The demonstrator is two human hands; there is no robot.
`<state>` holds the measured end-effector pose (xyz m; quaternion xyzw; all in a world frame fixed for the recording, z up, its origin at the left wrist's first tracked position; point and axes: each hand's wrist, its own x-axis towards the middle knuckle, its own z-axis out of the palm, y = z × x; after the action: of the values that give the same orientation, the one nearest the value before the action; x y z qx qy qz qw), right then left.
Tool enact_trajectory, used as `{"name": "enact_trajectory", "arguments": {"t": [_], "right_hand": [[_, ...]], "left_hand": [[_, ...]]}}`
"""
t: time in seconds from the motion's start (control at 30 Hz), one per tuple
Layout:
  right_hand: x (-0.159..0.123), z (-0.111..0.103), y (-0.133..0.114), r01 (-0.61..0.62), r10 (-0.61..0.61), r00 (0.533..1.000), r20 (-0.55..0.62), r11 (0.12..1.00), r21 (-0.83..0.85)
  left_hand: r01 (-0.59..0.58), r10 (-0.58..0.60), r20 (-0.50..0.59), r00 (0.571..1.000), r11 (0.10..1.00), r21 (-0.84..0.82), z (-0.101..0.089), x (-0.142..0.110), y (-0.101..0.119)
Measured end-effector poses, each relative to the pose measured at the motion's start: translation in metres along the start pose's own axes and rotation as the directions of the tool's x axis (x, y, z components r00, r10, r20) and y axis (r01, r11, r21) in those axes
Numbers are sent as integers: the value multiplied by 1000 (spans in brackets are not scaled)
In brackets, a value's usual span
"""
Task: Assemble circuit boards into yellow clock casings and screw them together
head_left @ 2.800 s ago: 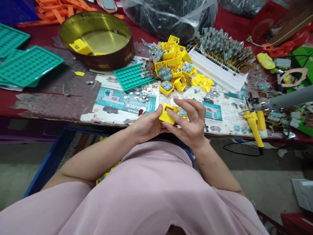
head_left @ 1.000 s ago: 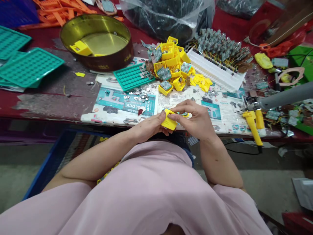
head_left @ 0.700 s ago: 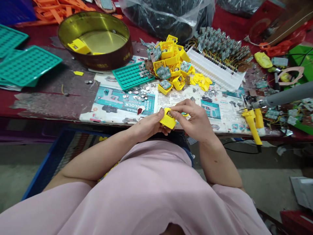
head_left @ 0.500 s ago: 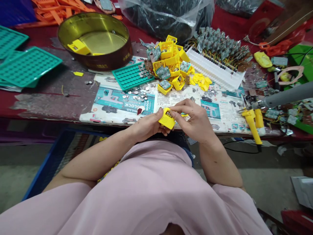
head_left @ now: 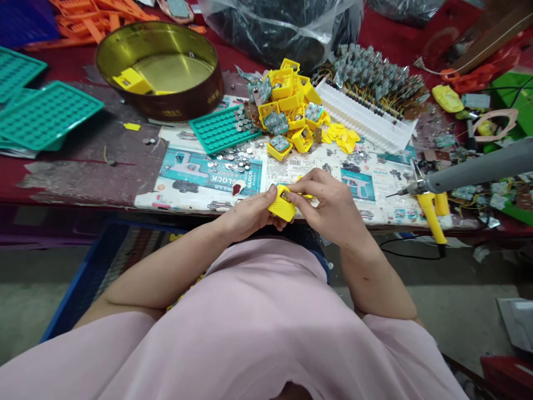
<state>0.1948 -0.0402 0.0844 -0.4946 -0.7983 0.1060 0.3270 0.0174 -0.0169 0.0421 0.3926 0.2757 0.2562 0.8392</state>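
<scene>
My left hand (head_left: 250, 214) grips a small yellow plastic box (head_left: 282, 204) at the table's front edge, thumb on its top. My right hand (head_left: 328, 205) pinches at the top of the same box with curled fingers; what is between the fingertips is too small to make out. Behind lies a pile of yellow boxes with circuit boards (head_left: 289, 108), loose yellow lids (head_left: 343, 138) and scattered button cells (head_left: 235, 161). A green cell tray (head_left: 216, 130) holds several cells at its right end.
A round gold tin (head_left: 160, 69) with a yellow box inside stands at the back left. Green trays (head_left: 41, 114) lie far left. A white rack of wired boards (head_left: 366, 119) and yellow-handled tools (head_left: 433, 214) are on the right. A blue crate (head_left: 79, 278) sits below the table.
Both hands stay on the yellow box. The right fingers have closed from spread into a pinch on its top, and the box has shifted slightly down and left.
</scene>
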Motion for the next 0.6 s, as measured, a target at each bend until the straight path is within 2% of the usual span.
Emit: {"name": "enact_trajectory", "arguments": {"t": [0.13,0.23,0.3,0.37,0.43,0.47,0.5,0.53,0.57,0.6], "right_hand": [[0,4,-3,24,-26,998,-54,999,-40],[-2,4,-1,23,-10,988,-157,996,82],[-5,2,3,-35,81,966,-247,982,186],[-9,-1,10,-114,196,934,-300,956,269],[-15,-4,18,-160,258,915,-309,937,310],[-17,-5,22,-172,268,915,-303,936,306],[-20,-6,25,-180,266,916,-300,941,285],[-22,-6,28,-184,257,919,-299,950,252],[-24,-5,30,-186,243,925,-293,960,211],[-26,-4,31,-181,223,934,-280,969,168]], "left_hand": [[-7,7,5,1000,998,-65,-2,1,-1],[25,-13,69,998,986,-164,-4,1,2],[55,-30,123,992,978,-203,-6,0,5],[29,-11,122,992,989,-147,-9,-2,10],[-86,81,58,995,992,91,-13,-4,14],[-158,157,26,987,944,288,-16,-5,16],[-210,242,5,970,833,512,-18,-6,18],[-228,323,6,946,655,720,-21,-7,18],[-205,385,23,922,438,875,-23,-7,18],[-154,422,47,905,221,963,-25,-6,17]]}}
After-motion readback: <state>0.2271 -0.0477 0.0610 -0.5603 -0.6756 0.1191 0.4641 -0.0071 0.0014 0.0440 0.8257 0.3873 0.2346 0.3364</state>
